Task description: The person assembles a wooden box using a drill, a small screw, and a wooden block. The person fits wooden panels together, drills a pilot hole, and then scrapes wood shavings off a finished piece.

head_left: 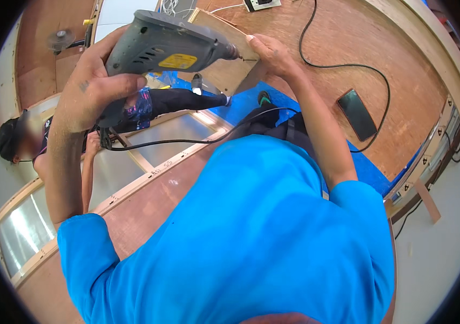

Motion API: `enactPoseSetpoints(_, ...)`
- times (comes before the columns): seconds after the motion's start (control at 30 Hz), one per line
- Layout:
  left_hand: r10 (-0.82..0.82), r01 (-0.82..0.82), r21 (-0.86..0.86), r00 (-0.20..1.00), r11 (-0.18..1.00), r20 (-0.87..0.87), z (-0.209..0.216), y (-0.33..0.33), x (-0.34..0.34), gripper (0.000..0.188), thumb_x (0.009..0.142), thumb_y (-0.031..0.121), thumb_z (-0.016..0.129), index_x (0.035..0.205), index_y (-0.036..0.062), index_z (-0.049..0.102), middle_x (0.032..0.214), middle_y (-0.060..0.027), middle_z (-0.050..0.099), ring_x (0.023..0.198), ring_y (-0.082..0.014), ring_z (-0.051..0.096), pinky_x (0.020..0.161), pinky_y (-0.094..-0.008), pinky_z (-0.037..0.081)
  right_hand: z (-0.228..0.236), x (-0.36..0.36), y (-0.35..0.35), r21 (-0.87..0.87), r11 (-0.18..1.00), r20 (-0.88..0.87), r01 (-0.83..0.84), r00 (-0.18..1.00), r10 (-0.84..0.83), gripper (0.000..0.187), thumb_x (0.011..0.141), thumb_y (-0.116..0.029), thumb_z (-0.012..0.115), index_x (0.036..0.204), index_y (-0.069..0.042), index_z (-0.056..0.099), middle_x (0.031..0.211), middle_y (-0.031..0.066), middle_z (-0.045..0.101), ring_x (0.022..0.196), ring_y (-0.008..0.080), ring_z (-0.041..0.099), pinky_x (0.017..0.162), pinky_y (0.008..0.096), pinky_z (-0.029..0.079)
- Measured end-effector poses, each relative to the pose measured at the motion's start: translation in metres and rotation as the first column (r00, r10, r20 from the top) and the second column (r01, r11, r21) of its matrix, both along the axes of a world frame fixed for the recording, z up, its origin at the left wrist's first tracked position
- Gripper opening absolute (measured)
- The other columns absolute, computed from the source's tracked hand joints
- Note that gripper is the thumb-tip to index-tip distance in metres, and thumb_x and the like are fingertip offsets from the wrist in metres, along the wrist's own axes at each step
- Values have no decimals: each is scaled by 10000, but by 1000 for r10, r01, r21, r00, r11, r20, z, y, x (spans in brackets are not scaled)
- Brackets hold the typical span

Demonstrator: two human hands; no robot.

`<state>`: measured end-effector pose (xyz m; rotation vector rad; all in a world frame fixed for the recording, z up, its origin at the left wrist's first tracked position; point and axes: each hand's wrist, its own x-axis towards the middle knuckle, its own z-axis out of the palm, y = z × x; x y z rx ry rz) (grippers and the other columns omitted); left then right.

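Here, left hand (pixel 95 81): wrapped around the grey drill (pixel 160 46), on the far left side, bit (pixel 248 59) pointing right.
Right hand (pixel 273 55): thumb at the wooden panel (pixel 224 74); fingers hidden, so I cannot tell its grip.
Phone (pixel 357 114): flat on plywood (pixel 403 65), right.

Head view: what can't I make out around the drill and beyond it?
All in the head view:
Trigger of the drill: hidden by the left hand.
Whether the bit touches the board: too small to tell.
Rest of the white box: cut off by the top edge.
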<state>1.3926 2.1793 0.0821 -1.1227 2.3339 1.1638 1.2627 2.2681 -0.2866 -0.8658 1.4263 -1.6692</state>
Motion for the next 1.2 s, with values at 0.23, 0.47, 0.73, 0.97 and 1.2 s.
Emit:
enactPoseSetpoints(0.23, 118, -117, 16, 990, 993, -82, -3, -19, 23, 597, 785, 90, 720, 1348, -25, 560, 853, -63, 662, 568, -131, 583, 564, -256, 470, 8, 4, 2, 35, 999, -55, 37, 998, -35, 488, 1026, -471, 547, 1001, -1, 676, 896, 137, 664, 874, 223, 615, 813, 350, 491)
enactPoseSetpoints(0.47, 255, -225, 160, 945, 961, -205, -1, -26, 45, 558, 810, 99, 734, 1320, -29, 550, 820, -78, 655, 537, -130, 619, 510, -262, 536, 32, 16, -3, -141, 953, -1, 267, 963, -270, 261, 995, -283, 628, 1064, -43, 702, 893, 142, 663, 891, 229, 654, 806, 393, 498)
enactPoseSetpoints(0.73, 271, -242, 181, 950, 953, -154, -12, -29, 51, 541, 824, 78, 716, 1319, -39, 532, 906, -106, 665, 572, -129, 660, 509, -250, 576, 154, 96, 9, -507, 859, -607, 65, 681, -410, 365, 806, -86, 748, 1165, -55, 690, 1060, 53, 681, 897, 211, 662, 718, 356, 527)
enactPoseSetpoints(0.97, 265, -230, 203, 950, 952, -165, -12, -27, 48, 526, 825, 84, 717, 1303, -40, 536, 944, -119, 667, 566, -126, 656, 529, -251, 595, 149, 109, -5, -618, 770, -556, 161, 604, -572, 476, 788, -115, 757, 1254, -64, 673, 1123, 25, 682, 859, 187, 634, 721, 342, 492)
enactPoseSetpoints(1.2, 244, -197, 232, 950, 952, -195, -14, -24, 45, 502, 831, 91, 713, 1292, -25, 550, 950, -109, 669, 580, -123, 658, 531, -250, 585, 150, 126, -4, -537, 820, -646, 200, 528, -551, 495, 814, -181, 733, 1289, -64, 658, 1209, 27, 634, 945, 189, 591, 795, 362, 435)
